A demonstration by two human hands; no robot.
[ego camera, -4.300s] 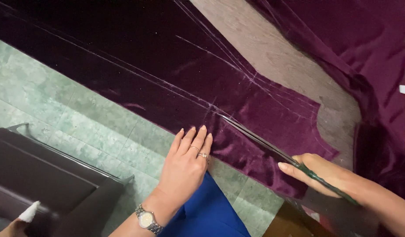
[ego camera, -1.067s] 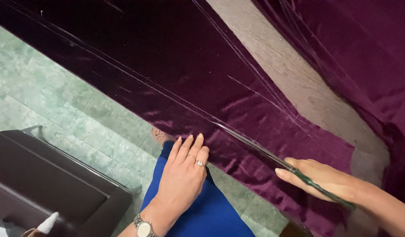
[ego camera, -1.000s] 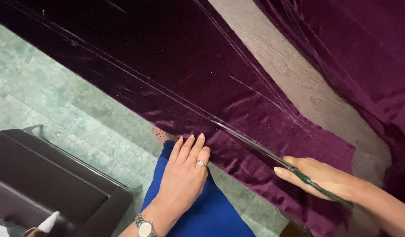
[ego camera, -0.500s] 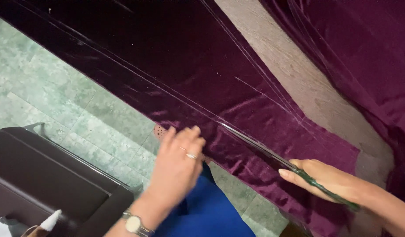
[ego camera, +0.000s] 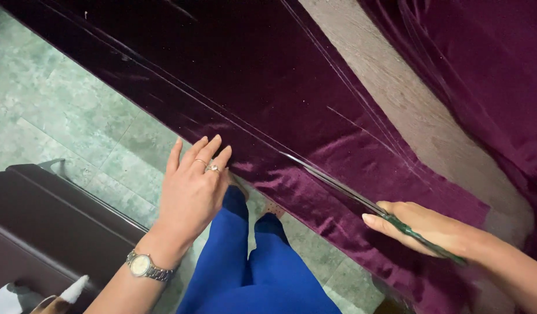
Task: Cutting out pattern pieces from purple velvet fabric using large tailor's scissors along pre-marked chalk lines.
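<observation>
Green stone floor tiles (ego camera: 59, 122) lay below the table edge where purple velvet fabric (ego camera: 268, 99) draped. Fingers spread flat, the left hand (ego camera: 190, 192) steadied its near edge while the right hand (ego camera: 434, 229) gripped green-handled scissors (ego camera: 361, 197), blades lying along a chalk line.

The right hand (ego camera: 431, 229) at four o'clock grips green-handled scissors (ego camera: 367, 204), fingers closed around the handles. The long blades run toward ten o'clock along a chalk line on purple velvet (ego camera: 268, 99). The velvet lies spread from eleven o'clock down to four o'clock, its lower edge hanging past the table. The left hand (ego camera: 190, 189), just left of centre, is open and flat, fingers together pointing to one o'clock, fingertips at the velvet's edge. It wears rings and a wristwatch (ego camera: 143, 266). A bare strip of tabletop (ego camera: 431, 122) shows at two o'clock, with more velvet beyond. Blue trousers (ego camera: 251, 267) are at six o'clock over a green tiled floor (ego camera: 59, 128). A dark brown case (ego camera: 53, 227) sits at eight o'clock.
</observation>
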